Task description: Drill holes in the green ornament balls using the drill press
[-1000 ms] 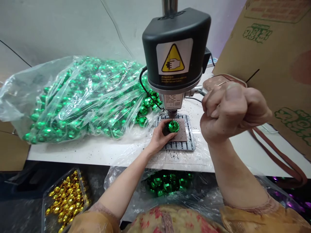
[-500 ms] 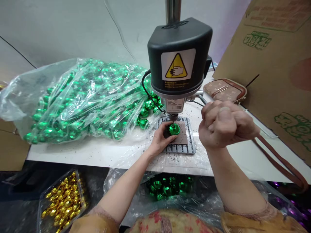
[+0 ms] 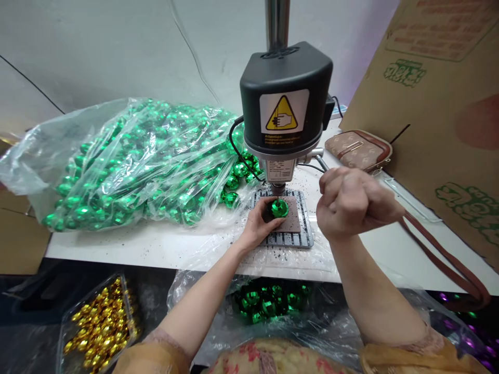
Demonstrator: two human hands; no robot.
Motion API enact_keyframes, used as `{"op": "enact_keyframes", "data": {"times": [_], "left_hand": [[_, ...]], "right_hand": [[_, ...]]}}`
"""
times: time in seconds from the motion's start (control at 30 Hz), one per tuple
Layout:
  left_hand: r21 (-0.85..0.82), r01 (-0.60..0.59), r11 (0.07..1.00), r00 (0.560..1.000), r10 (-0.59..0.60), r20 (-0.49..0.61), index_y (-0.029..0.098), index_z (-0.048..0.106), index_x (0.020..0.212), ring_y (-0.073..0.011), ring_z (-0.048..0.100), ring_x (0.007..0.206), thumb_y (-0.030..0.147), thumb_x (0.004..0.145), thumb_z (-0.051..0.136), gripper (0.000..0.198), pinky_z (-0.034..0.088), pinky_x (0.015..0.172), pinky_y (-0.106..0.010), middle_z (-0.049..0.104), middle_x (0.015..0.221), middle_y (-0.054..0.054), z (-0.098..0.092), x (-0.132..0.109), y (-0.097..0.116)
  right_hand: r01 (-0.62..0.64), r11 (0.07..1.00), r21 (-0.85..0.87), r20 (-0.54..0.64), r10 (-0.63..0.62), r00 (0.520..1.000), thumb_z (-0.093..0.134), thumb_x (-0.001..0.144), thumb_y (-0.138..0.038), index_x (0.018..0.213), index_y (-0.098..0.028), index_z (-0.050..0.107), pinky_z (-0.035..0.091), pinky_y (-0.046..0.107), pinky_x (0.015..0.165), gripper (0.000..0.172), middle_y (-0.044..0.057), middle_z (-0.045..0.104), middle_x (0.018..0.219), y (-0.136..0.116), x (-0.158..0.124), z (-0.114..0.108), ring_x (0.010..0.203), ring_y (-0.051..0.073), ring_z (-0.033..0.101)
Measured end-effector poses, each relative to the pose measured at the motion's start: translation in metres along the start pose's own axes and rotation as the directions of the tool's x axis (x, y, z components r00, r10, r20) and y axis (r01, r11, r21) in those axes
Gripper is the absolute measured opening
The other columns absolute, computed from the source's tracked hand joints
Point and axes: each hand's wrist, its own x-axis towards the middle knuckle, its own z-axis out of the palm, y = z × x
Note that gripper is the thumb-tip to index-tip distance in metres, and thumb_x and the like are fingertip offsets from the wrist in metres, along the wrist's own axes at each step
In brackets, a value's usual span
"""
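A small bench drill press [image 3: 286, 104] with a black head and a yellow warning sticker stands on the white table [image 3: 128, 244]. My left hand [image 3: 259, 223] pinches a faceted green ball [image 3: 279, 208] on the brown pad of the drill's slotted base [image 3: 298, 236], directly under the bit. My right hand [image 3: 353, 202] is a closed fist around the drill's feed lever [image 3: 318, 160], of which only a short metal end shows, to the right of the drill head.
A big clear bag of green balls [image 3: 128, 161] lies left of the drill. Another bag of green balls [image 3: 268, 301] sits below the table edge, a tray of gold balls [image 3: 99, 324] lower left. A patterned purse [image 3: 358, 150] with brown strap and a cardboard box [image 3: 440, 104] stand right.
My right fist has come down and slightly left with the lever. The left hand stays on the green ball under the bit. The view has shifted a little.
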Motion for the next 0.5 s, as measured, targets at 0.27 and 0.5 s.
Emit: {"op": "enact_keyframes", "data": {"times": [0.27,0.5], "left_hand": [[0.18,0.052,0.982,0.992,-0.03,-0.122,0.02,0.062,0.11,-0.0232,0.068,0.098,0.033,0.077,0.085,0.043,0.055,0.086,-0.036,0.07,0.106,-0.006,-0.006,-0.023,0.035],[0.366,-0.319,0.874,0.84,0.081,0.537,0.021,0.064,0.108,-0.0241,0.064,0.093,0.06,0.084,0.078,0.048,0.051,0.08,-0.034,0.07,0.098,-0.006,-0.056,-0.084,0.064]], "right_hand": [[-0.298,0.954,0.024,0.014,0.298,0.954,0.061,0.092,-0.015,0.057,-0.023,0.036,0.024,0.028,0.042,0.043,-0.009,0.033,0.045,-0.005,0.06,0.029,0.04,0.005,0.03],[-0.287,0.957,-0.029,-0.029,0.286,0.958,0.058,0.095,-0.02,0.06,-0.024,0.036,0.027,0.028,0.047,0.042,-0.008,0.038,0.048,-0.005,0.055,0.029,0.042,0.005,0.033]]}}
